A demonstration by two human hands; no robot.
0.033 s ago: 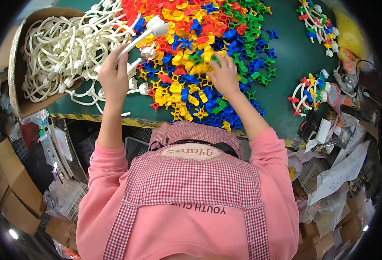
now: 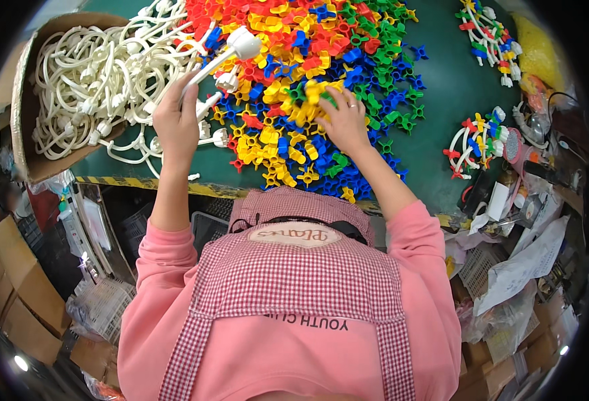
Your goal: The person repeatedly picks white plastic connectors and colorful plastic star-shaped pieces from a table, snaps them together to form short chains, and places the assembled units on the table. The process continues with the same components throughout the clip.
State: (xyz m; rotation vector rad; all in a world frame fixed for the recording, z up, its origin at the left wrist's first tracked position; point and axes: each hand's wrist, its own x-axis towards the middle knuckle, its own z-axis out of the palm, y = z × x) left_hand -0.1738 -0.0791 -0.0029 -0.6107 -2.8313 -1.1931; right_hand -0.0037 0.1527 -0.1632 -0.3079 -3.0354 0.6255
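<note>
At the left edge of the heap of coloured clips (image 2: 282, 67), the left hand (image 2: 176, 121) is closed around 1 white rod (image 2: 209, 68). Over the heap, the right hand (image 2: 345, 121) half-curls at yellow clips (image 2: 313, 92), grip too blurred to tell. Tugging snagged clips could scatter others.

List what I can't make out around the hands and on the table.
All in the head view:
Yellow pieces at the right hand: blurred, so their count, and whether they are gripped or only touched, is unclear.
Part of the white rod inside the left hand: hidden by that hand.
Floor of the cardboard box: covered by white tubes.
Far side of the pile of coloured pieces: cut off by the upper edge.
</note>
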